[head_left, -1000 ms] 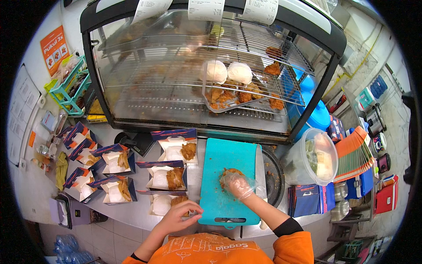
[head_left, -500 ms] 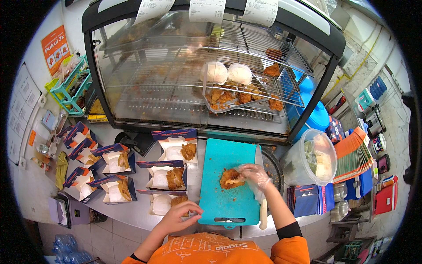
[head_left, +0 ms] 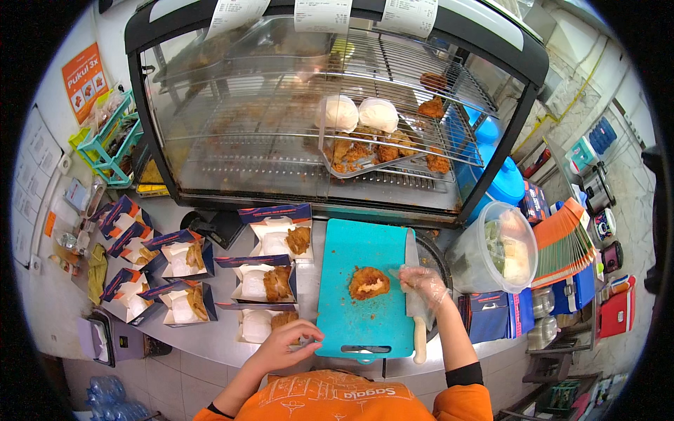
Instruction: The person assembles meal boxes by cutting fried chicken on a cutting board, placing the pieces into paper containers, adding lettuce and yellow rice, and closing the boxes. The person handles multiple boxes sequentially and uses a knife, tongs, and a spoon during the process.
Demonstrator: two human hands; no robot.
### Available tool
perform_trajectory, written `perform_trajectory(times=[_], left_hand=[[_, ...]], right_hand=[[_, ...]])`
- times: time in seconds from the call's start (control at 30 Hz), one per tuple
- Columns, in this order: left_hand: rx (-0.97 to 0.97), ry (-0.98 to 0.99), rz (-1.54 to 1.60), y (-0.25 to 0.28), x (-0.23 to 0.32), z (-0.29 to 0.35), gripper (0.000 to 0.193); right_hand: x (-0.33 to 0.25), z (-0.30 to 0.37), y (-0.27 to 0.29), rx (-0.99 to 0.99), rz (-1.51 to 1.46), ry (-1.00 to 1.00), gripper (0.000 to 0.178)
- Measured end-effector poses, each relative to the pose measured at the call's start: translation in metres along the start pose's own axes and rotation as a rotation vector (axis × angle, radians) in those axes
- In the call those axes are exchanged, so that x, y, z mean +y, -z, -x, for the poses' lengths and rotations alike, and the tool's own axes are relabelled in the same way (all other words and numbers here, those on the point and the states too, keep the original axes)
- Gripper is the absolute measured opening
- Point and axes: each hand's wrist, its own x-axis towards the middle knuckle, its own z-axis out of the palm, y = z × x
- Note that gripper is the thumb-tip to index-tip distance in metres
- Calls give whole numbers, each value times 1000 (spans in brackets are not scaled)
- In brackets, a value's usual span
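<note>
A piece of fried chicken [head_left: 369, 283], its pale inside showing along the front, lies on the turquoise cutting board [head_left: 351, 245] among crumbs. Just right of it hovers my right hand [head_left: 424, 284], in a clear plastic glove, over the knife blade; its fingers are loosely bent, with nothing visible in them. The knife [head_left: 419, 340] lies along the board's right edge, its pale handle toward me. My bare left hand [head_left: 289, 342] is left of the board, fingers curved and apart, beside the nearest open box [head_left: 254, 325] of rice and chicken, partly covering that box.
Several more open dark-blue boxes [head_left: 184, 254] with rice and chicken stand at left. Behind the board is a glass display cabinet [head_left: 246, 154] with chicken on racks. To the right are a clear plastic tub [head_left: 472, 256], stacked orange-and-green cartons [head_left: 565, 245] and folded blue boxes [head_left: 491, 319].
My right hand has drawn back to the right from the chicken, which now shows more of its pale inside. The left hand stays beside the box.
</note>
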Motion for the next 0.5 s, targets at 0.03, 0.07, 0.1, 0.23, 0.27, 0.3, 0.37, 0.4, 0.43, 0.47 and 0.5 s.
perform_trajectory(times=[0.03,0.07,0.1,0.23,0.27,0.3,0.37,0.4,0.43,0.47,0.5], left_hand=[[2,-8,-6,0,0,0,14],[4,-15,-9,0,0,0,14],[7,-24,-12,0,0,0,14],[-2,-18,15,-1,3,4,15],[-5,4,28,-2,5,6,15],[2,18,37,-3,6,10,15],[32,19,32,-5,8,20,14],[55,10,17,-7,9,27,14],[88,-1,5,-8,9,35,13],[115,-20,-4,-11,9,45,13],[163,-38,-17,-15,8,55,13]], right_hand=[[-1,0,4,15,-20,5,17],[-2,-1,7,45,-40,10,16],[-3,0,9,20,-129,20,17],[-8,3,4,-57,-509,7,24],[-10,4,-1,-104,-623,-33,26],[-12,6,-8,-132,-738,-73,28],[-19,9,-25,-134,-753,-65,31],[-22,10,-38,-103,-761,-79,32],[-27,12,-52,-111,-748,-74,33],[-32,17,-64,-80,-706,-94,33],[-37,22,-81,-107,-670,-122,34]])
